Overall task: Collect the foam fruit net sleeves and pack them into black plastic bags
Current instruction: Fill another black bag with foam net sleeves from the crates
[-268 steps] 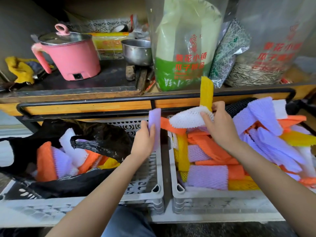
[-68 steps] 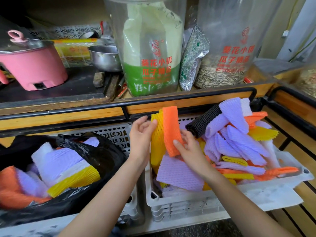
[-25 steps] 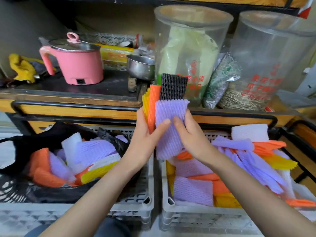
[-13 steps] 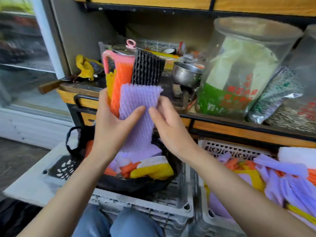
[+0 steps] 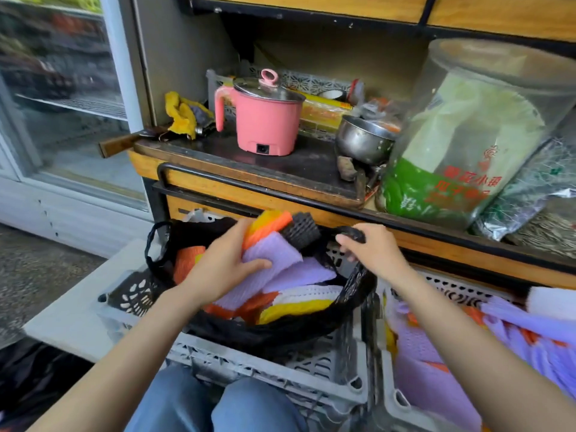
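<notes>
Lowered since before, left hand grips stack of purple, orange, yellow and black foam net sleeves inside open black plastic bag. Right hand has let go of stack, curls around bag's rim. Bag sits in grey plastic crate.

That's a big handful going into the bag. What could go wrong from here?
1. The left hand grips the bundle of sleeves at one end only; its fanned-out far end, such as the black sleeve, might slip loose and land outside the black bag.
2. The right hand holds the rim on one side only, and the bag already looks well filled, so sleeves could spill into the grey crate.
</notes>
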A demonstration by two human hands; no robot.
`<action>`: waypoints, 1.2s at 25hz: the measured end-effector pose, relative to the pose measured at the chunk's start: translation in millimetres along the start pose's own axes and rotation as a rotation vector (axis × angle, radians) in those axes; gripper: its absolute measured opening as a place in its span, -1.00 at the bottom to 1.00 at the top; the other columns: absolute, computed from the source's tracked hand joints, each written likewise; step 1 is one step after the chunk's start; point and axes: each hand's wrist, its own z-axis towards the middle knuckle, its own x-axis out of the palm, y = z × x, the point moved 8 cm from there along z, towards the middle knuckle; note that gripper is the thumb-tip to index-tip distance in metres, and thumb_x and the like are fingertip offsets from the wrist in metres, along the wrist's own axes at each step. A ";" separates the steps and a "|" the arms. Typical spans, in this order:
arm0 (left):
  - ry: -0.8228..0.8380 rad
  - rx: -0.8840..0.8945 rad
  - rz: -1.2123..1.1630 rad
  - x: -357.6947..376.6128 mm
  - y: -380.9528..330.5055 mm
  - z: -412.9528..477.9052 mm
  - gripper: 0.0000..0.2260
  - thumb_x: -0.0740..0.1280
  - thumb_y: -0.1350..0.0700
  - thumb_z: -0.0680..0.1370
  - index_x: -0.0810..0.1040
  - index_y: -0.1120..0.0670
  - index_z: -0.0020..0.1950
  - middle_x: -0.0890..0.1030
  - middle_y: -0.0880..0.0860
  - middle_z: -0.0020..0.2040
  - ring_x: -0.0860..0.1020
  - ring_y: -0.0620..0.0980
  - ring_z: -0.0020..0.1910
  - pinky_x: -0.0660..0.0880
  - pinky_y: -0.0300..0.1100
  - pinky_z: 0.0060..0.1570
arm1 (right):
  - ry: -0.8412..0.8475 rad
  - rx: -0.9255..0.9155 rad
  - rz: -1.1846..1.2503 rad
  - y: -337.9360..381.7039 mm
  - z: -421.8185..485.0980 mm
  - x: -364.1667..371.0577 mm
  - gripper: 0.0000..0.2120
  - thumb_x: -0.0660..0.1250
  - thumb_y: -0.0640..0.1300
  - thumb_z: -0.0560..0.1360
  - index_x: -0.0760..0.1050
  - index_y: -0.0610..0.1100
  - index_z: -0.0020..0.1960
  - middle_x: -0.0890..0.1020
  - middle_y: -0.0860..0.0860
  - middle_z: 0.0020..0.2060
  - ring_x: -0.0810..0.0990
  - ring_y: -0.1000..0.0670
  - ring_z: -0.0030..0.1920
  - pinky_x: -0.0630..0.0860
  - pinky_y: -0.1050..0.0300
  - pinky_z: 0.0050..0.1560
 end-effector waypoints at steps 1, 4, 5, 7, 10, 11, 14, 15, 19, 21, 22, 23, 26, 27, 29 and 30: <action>0.087 -0.001 0.015 11.5 6.4 0.4 -0.58 0.48 0.07 0.42 0.34 -0.04 0.17 0.43 -0.19 -0.10 0.49 -0.12 -0.10 0.36 -0.40 -0.13 | 0.007 0.023 0.146 -1.5 0.4 -8.1 -0.83 0.33 -0.10 0.53 0.56 -0.15 -0.20 0.67 -0.09 -0.27 0.57 0.10 -0.43 0.48 0.31 -0.31; 0.282 -0.042 0.257 39.0 28.5 0.3 -0.52 0.37 -0.05 0.50 0.31 -0.05 0.37 0.33 -0.07 0.03 0.39 -0.09 0.00 0.40 -0.16 0.13 | 0.039 0.032 0.448 10.6 -7.8 -21.7 -0.89 0.32 -0.18 0.53 0.56 -0.23 -0.04 0.62 -0.04 -0.27 0.52 0.15 -0.46 0.43 0.40 -0.44; 0.305 -0.038 0.410 45.0 32.9 2.4 -0.49 0.31 -0.07 0.54 0.23 -0.04 0.44 0.33 -0.03 0.08 0.36 -0.06 0.06 0.36 -0.13 0.18 | 0.060 0.000 0.480 18.8 -11.1 -22.1 -0.89 0.32 -0.19 0.53 0.56 -0.23 -0.03 0.61 -0.03 -0.28 0.52 0.16 -0.45 0.45 0.38 -0.43; 0.301 -0.069 0.604 53.4 41.0 9.5 -0.42 0.20 -0.07 0.59 0.04 0.05 0.53 0.33 0.08 0.25 0.32 0.04 0.23 0.28 -0.07 0.24 | 0.097 -0.090 0.501 35.7 -17.2 -18.3 -0.90 0.31 -0.21 0.53 0.56 -0.24 -0.03 0.61 -0.02 -0.30 0.53 0.15 -0.43 0.52 0.31 -0.37; 0.211 -0.139 0.608 60.1 46.9 24.1 -0.45 0.16 -0.08 0.61 0.09 0.20 0.47 0.35 0.14 0.30 0.35 0.10 0.28 0.31 -0.06 0.20 | 0.120 -0.183 0.551 53.1 -23.9 -14.1 -0.88 0.30 -0.23 0.54 0.53 -0.28 -0.01 0.60 -0.02 -0.32 0.55 0.13 -0.40 0.52 0.29 -0.35; 0.199 -0.137 0.651 62.1 46.9 27.8 -0.47 0.15 -0.08 0.61 0.12 0.18 0.46 0.35 0.15 0.28 0.35 0.11 0.26 0.33 -0.07 0.17 | 0.112 -0.204 0.568 55.5 -24.4 -14.4 -0.88 0.29 -0.23 0.54 0.53 -0.28 0.00 0.60 -0.03 -0.31 0.55 0.13 -0.40 0.51 0.30 -0.35; 0.314 -0.096 0.773 75.9 45.1 34.6 -0.46 0.19 0.05 0.61 0.05 0.10 0.53 0.30 0.17 0.29 0.31 0.15 0.27 0.32 -0.03 0.19 | 0.050 -0.198 0.630 47.1 -20.5 -17.8 -0.90 0.29 -0.20 0.55 0.52 -0.25 -0.04 0.61 -0.01 -0.30 0.57 0.12 -0.36 0.60 0.15 -0.24; 0.374 -0.091 0.747 81.7 45.8 36.1 -0.43 0.20 0.10 0.61 0.01 0.10 0.54 0.30 0.17 0.32 0.31 0.16 0.30 0.31 0.00 0.22 | 0.018 -0.178 0.647 39.2 -16.6 -19.0 -0.89 0.29 -0.19 0.55 0.52 -0.23 -0.04 0.61 0.00 -0.29 0.58 0.11 -0.34 0.62 0.09 -0.19; 0.400 -0.139 0.411 84.0 46.9 40.5 -0.56 0.20 0.00 0.61 0.21 0.16 0.42 0.35 0.17 0.35 0.41 0.18 0.27 0.34 0.04 0.21 | -0.157 -0.148 0.295 5.5 -2.6 -29.9 -0.81 0.25 -0.11 0.57 0.50 -0.22 -0.10 0.63 0.08 -0.29 0.54 0.03 -0.37 0.47 0.12 -0.24; 0.278 -0.110 0.347 67.4 39.9 43.6 -0.60 0.23 0.00 0.60 0.27 0.17 0.35 0.36 0.19 0.30 0.47 0.22 0.16 0.39 0.04 0.09 | -0.180 -0.108 0.152 -12.1 0.4 -32.4 -0.74 0.22 -0.07 0.58 0.50 -0.26 -0.09 0.64 0.10 -0.28 0.44 0.08 -0.44 0.35 0.16 -0.32; 0.171 -0.083 0.329 52.9 33.7 46.5 -0.61 0.24 0.01 0.59 0.30 0.18 0.33 0.37 0.19 0.27 0.48 0.23 0.11 0.40 0.03 0.04 | -0.180 -0.097 0.144 -19.4 0.4 -33.7 -0.74 0.21 -0.07 0.59 0.50 -0.27 -0.10 0.65 0.09 -0.27 0.39 0.13 -0.49 0.33 0.18 -0.36; 0.059 -0.053 0.306 36.6 26.7 49.2 -0.62 0.24 0.01 0.59 0.32 0.18 0.32 0.38 0.19 0.24 0.49 0.24 0.08 0.40 0.03 0.00 | -0.178 -0.092 0.145 -24.7 0.2 -35.1 -0.74 0.20 -0.07 0.59 0.50 -0.26 -0.11 0.65 0.09 -0.26 0.37 0.14 -0.53 0.31 0.22 -0.40; -0.001 -0.062 0.361 11.3 32.4 56.2 -0.63 0.24 0.00 0.60 0.34 0.15 0.33 0.40 0.17 0.20 0.51 0.22 0.02 0.42 0.02 -0.06 | -0.156 -0.104 0.160 -26.1 -3.1 -36.7 -0.76 0.21 -0.07 0.59 0.50 -0.22 -0.12 0.65 0.09 -0.26 0.34 0.13 -0.56 0.28 0.24 -0.45; 0.123 -0.116 0.457 17.2 44.1 56.6 -0.64 0.23 0.01 0.60 0.34 0.14 0.35 0.42 0.16 0.22 0.52 0.20 0.04 0.43 0.01 -0.05 | -0.149 -0.109 0.169 -24.4 -3.8 -35.4 -0.76 0.21 -0.07 0.59 0.51 -0.21 -0.12 0.65 0.10 -0.26 0.36 0.11 -0.54 0.32 0.18 -0.42; 0.411 -0.199 0.635 39.7 69.8 45.2 -0.66 0.21 0.08 0.61 0.32 0.12 0.37 0.47 0.14 0.23 0.54 0.12 0.07 0.46 -0.08 -0.04 | -0.141 -0.130 0.180 -17.3 -5.9 -31.3 -0.77 0.22 -0.05 0.58 0.51 -0.19 -0.11 0.65 0.12 -0.28 0.43 0.02 -0.45 0.40 0.09 -0.33; 0.449 -0.223 0.667 47.0 78.4 38.8 -0.65 0.22 0.10 0.61 0.31 0.10 0.38 0.47 0.13 0.24 0.53 0.10 0.09 0.47 -0.09 -0.04 | -0.145 -0.142 0.185 -13.0 -7.1 -29.9 -0.77 0.22 -0.05 0.58 0.52 -0.20 -0.10 0.64 0.12 -0.29 0.43 0.05 -0.45 0.41 0.11 -0.31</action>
